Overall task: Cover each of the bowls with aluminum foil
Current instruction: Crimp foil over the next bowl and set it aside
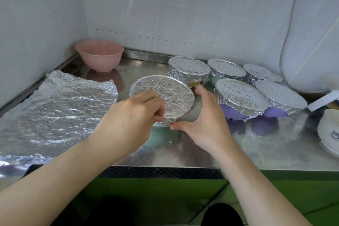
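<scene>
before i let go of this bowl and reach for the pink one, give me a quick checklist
1. Foil covers the top of the green bowl: ok, stretched flat across.
2. Foil edge folded down all round: cannot tell, the left hand is pinching the near edge and the far side is hidden.
3. Right hand steadies the bowl: ok, open against its side.
4. Spare foil sheet ready: ok, lying flat on the left.
5. Pink bowl uncovered and upright: ok, in the back corner.
6. White bowl at the right edge covered: not ok, it looks bare.
</scene>
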Demonstrator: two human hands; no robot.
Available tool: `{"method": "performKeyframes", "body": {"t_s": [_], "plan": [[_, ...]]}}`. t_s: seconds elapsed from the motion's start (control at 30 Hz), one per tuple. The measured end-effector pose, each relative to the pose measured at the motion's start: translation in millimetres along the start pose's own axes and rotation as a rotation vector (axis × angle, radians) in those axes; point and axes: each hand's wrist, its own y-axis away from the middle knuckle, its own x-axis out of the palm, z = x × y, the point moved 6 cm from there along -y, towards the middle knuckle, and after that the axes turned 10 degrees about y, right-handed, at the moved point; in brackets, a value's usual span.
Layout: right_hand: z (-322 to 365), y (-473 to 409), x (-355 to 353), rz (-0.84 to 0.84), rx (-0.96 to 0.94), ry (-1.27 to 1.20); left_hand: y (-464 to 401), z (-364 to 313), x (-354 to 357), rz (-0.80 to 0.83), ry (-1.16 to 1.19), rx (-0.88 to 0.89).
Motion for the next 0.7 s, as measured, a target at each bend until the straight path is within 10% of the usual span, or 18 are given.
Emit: {"method": "performKeyframes", "body": {"t_s": [0.5, 0.7], "plan": [[19.0, 2.8, -3.3, 0.239, -0.056, -0.106, -10.1, 16.1, -18.3, 0.202, 0.193, -0.051], [22.4, 0.8, 0.3, 0.233, -0.072, -0.135, -3.5, 30.4, -13.6, 0.085, 0.102, -0.354]]}}
